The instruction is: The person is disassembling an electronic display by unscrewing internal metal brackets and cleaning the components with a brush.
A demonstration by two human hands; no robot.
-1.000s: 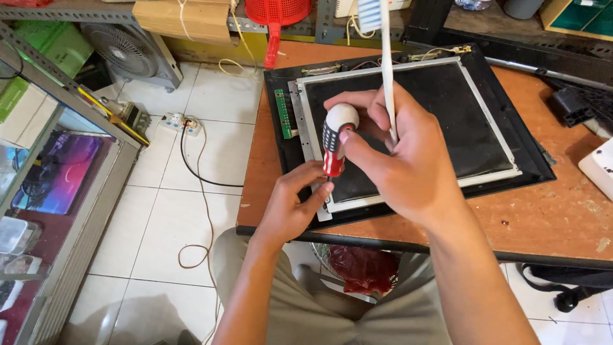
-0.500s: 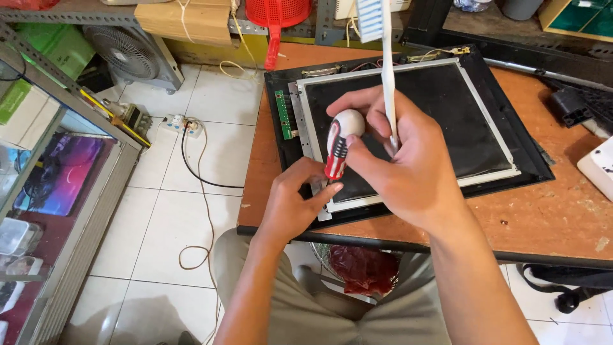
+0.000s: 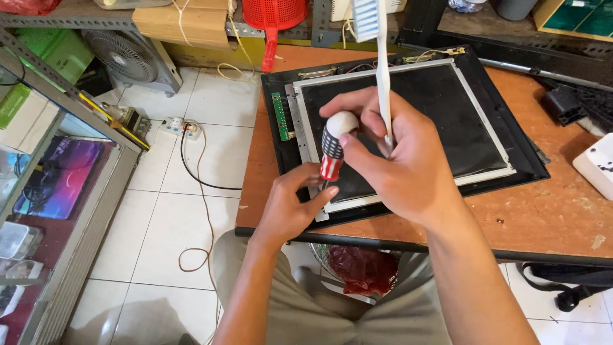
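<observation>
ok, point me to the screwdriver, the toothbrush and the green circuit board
screwdriver (image 3: 332,150), head view, on its striped red, black and white handle.
toothbrush (image 3: 384,76), head view, on the white stem above the right hand.
green circuit board (image 3: 280,116), head view, mid-strip, left of the panel.

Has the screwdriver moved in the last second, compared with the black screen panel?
No. The screwdriver stands at the same spot near the lower left corner of the screen panel, held by the right hand.

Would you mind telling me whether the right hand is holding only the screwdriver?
No, the right hand grips the red-and-black screwdriver and also a white toothbrush standing upright between its fingers.
</observation>
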